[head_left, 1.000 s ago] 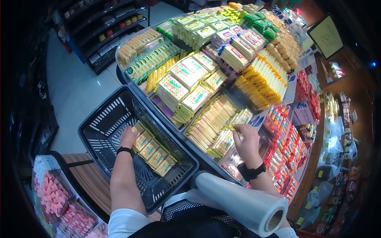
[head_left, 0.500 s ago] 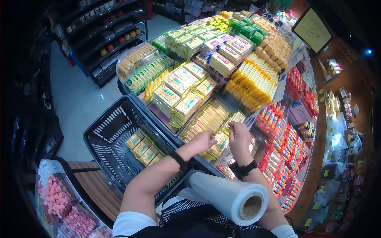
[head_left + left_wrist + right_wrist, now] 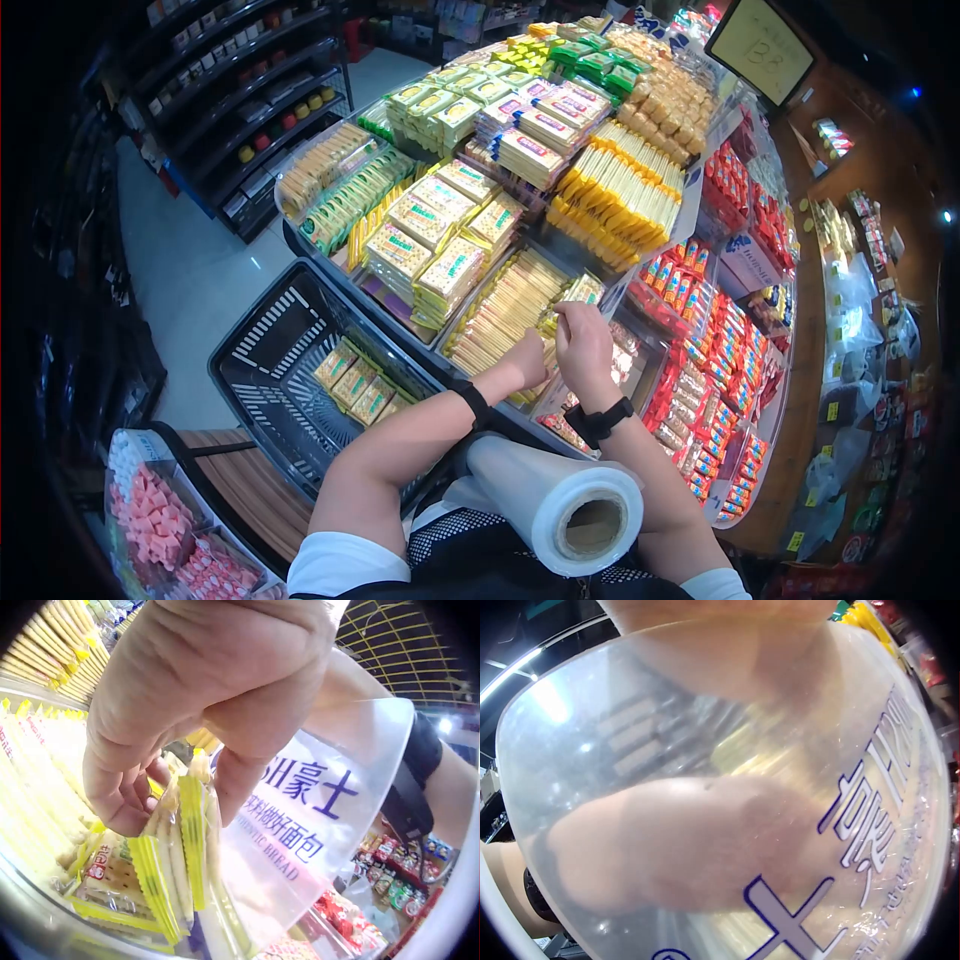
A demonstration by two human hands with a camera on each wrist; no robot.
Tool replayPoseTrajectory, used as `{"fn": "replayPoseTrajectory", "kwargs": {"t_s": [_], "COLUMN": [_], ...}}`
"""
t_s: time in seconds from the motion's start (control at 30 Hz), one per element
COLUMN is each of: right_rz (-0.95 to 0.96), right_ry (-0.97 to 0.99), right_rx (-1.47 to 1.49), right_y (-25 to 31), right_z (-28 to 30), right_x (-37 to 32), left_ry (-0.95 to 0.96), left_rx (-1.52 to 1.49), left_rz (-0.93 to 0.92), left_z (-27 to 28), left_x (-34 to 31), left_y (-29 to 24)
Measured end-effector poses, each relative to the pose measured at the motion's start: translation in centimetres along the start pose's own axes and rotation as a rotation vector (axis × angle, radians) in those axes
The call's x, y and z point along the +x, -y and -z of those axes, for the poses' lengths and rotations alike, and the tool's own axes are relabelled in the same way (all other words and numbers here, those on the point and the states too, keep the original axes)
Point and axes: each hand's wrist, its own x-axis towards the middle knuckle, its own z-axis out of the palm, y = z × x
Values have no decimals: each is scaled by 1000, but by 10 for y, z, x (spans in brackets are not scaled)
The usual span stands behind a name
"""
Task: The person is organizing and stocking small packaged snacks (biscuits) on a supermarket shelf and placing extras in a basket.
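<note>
In the head view, the left hand [image 3: 528, 362] reaches into a compartment of upright cracker packets [image 3: 510, 300]. The left wrist view shows the left hand [image 3: 195, 697] pinching yellow-edged packets [image 3: 176, 862] between thumb and fingers. Close beside it is the right hand [image 3: 585, 345], bent over the same compartment with its fingertips partly hidden. A translucent printed panel [image 3: 330, 795] stands next to the left hand; the same panel [image 3: 855, 825] covers most of the right wrist view, leaving the right hand's grasp unclear. A black basket [image 3: 240, 400] holds a row of packets [image 3: 355, 385].
A clear plastic roll [image 3: 550, 490] lies across the front of the body. Stacked biscuits [image 3: 430, 225] fill the stand ahead, with red-wrapped snacks [image 3: 700, 400] to the right. Pink sweets [image 3: 155, 520] are at lower left, dark shelves [image 3: 240, 100] at upper left.
The left hand has moved from the packets in the basket over to the compartment beside the right hand. The right hand stays over that compartment. The head view has shifted somewhat.
</note>
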Motion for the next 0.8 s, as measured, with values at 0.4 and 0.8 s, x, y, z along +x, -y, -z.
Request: {"fn": "replayPoseTrajectory", "kwargs": {"t_s": [0.4,0.8], "right_rz": [-69,-112], "right_ry": [86,138], "right_rx": [-25,-105], "right_y": [12,9], "right_z": [7,19], "right_x": [-7,-13], "left_ry": [168,-288], "left_rx": [-1554,-1148], "left_rz": [-40,43], "left_z": [91,104], "left_x": [-104,-202], "left_y": [58,161]}}
